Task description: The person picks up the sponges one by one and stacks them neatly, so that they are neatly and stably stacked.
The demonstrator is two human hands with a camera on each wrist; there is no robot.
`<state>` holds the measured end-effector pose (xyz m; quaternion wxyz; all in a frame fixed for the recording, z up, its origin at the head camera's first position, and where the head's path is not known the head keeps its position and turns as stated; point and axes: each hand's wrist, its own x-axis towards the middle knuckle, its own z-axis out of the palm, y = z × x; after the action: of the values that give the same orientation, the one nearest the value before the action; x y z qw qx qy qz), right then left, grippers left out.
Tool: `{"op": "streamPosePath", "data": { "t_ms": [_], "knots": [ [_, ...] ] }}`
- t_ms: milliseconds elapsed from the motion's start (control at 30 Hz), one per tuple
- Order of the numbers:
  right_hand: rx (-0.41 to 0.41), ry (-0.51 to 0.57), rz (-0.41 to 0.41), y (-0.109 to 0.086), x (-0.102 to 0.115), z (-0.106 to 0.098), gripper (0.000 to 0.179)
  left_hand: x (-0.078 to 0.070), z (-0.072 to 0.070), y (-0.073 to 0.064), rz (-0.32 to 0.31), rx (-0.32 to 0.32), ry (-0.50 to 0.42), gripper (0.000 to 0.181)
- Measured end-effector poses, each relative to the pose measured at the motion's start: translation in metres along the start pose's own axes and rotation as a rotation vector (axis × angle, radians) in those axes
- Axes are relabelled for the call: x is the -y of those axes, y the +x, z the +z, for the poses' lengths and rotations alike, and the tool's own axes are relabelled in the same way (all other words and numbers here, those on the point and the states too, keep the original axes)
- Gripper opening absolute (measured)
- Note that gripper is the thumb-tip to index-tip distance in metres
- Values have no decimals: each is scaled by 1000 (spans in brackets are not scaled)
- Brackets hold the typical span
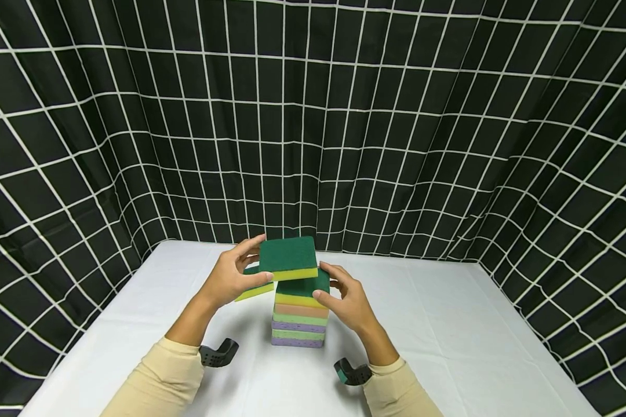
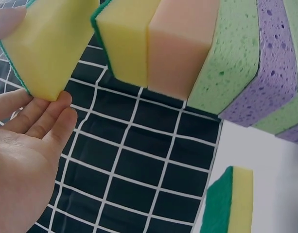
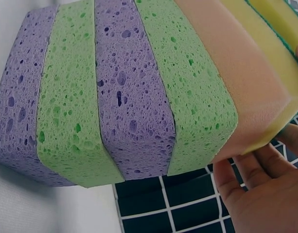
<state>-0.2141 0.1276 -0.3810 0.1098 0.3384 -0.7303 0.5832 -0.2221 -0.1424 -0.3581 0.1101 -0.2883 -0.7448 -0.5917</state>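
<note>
My left hand (image 1: pixel 229 277) holds a green and yellow scrub sponge (image 1: pixel 288 255) by its left end, over the top of a sponge stack, green side up. At the top of the stack lies another green and yellow sponge (image 1: pixel 294 299), with my right hand (image 1: pixel 352 298) gripping its right end, thumb in front and fingers behind. Below it come a peach sponge (image 3: pixel 236 73), then light green (image 3: pixel 192 92) and purple (image 3: pixel 131 97) sponges in turn. In the right wrist view, fingertips (image 3: pixel 226 182) rest against the peach sponge's side.
One more green and yellow sponge (image 1: pixel 255 292) lies on the white table (image 1: pixel 428 324) left of the stack, partly hidden by my left hand. Black curtain (image 1: pixel 313 116) with a white grid surrounds the back and sides. Dark wrist devices (image 1: pixel 219 353) sit under both forearms.
</note>
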Motion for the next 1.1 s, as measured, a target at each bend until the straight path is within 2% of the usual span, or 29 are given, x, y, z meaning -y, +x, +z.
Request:
{"op": "streamPosePath", "data": {
  "t_ms": [233,600,1100],
  "knots": [
    [18,-4,-23,-1,-2,-1,58,3,9,4,-6,36,10,76],
    [31,-31,-10,-1,-1,-3,66,10,17,6,-25,97,-20,75],
    [40,-15,-35,-1,-6,-5,82,13,21,8,-54,127,-19,74]
  ]
}}
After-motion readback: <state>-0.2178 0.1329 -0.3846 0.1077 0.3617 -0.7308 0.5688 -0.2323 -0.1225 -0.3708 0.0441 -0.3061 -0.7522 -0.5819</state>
